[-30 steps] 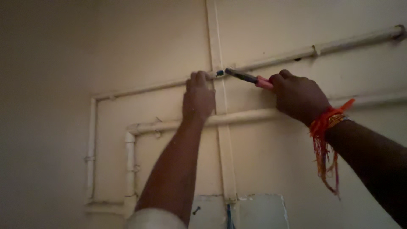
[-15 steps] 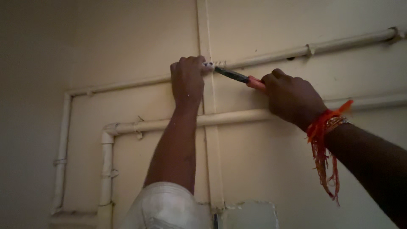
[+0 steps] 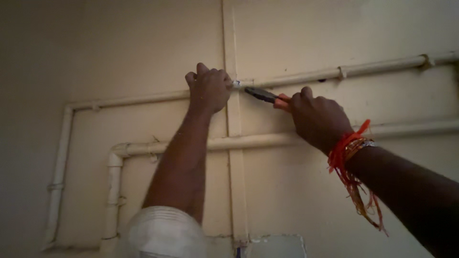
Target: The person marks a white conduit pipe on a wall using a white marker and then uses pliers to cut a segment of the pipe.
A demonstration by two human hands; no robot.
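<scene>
Head view shows a cream wall with white conduit pipes. The left hand (image 3: 209, 88) is closed around the upper pipe (image 3: 306, 75) just left of the vertical casing strip (image 3: 233, 119), its fingers wrapped tight over the pipe. The right hand (image 3: 318, 117) is closed around the orange handles of a pair of pliers (image 3: 263, 94), and an orange thread band (image 3: 346, 150) sits on that wrist. The dark nose of the pliers points left and up, to a small white fitting (image 3: 236, 84) on the pipe, right beside the left fingers; whether the nose is closed on the fitting, I cannot tell.

To do this well, I think the left hand should keep the pipe steady while the pliers bite squarely, and the tool nose must stay off the left fingertips, which are very near. A lower pipe (image 3: 267, 140) runs below both hands, well apart from the pliers.
</scene>
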